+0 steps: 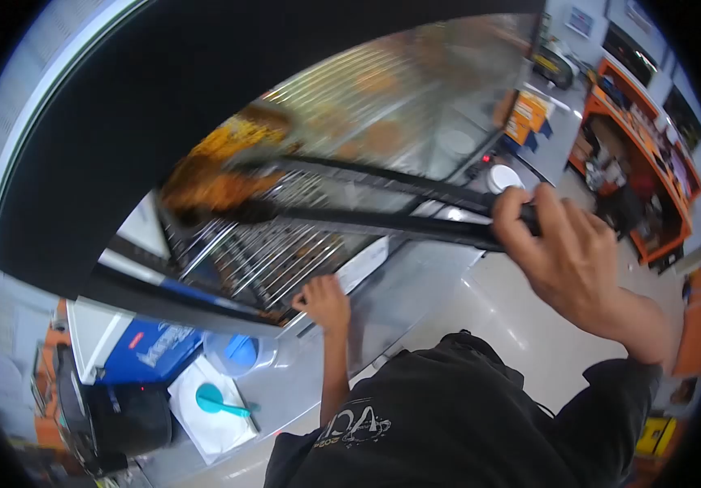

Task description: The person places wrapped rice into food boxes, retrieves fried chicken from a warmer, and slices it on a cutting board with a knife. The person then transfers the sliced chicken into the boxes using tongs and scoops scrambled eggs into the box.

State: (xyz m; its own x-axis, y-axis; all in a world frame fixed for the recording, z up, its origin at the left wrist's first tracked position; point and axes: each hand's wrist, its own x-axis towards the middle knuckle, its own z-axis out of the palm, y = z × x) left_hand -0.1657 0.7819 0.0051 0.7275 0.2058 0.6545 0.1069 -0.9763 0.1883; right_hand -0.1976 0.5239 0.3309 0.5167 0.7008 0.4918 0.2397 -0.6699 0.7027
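Observation:
My right hand [566, 248] is closed around the handles of long black tongs [399, 221]. At their far end the tongs reach into a heated display cabinet with a curved black top [147, 98]. Their tips are at a browned, orange piece of food [212, 185], blurred, which looks like fried chicken. Behind it lies a tray with yellow crumbly food [245, 134]. Beneath is a wire rack [285, 244] with dark bits on it. My left hand [326, 302] has its fingers curled on the cabinet's front lower edge, near the rack's corner.
Below left are a blue box [147, 350], a clear tub with a blue scoop [241, 354], and a teal round-headed utensil [212, 398] on white paper. A white round container [503, 177] stands beyond the tongs. Orange shelves [643, 122] line the right.

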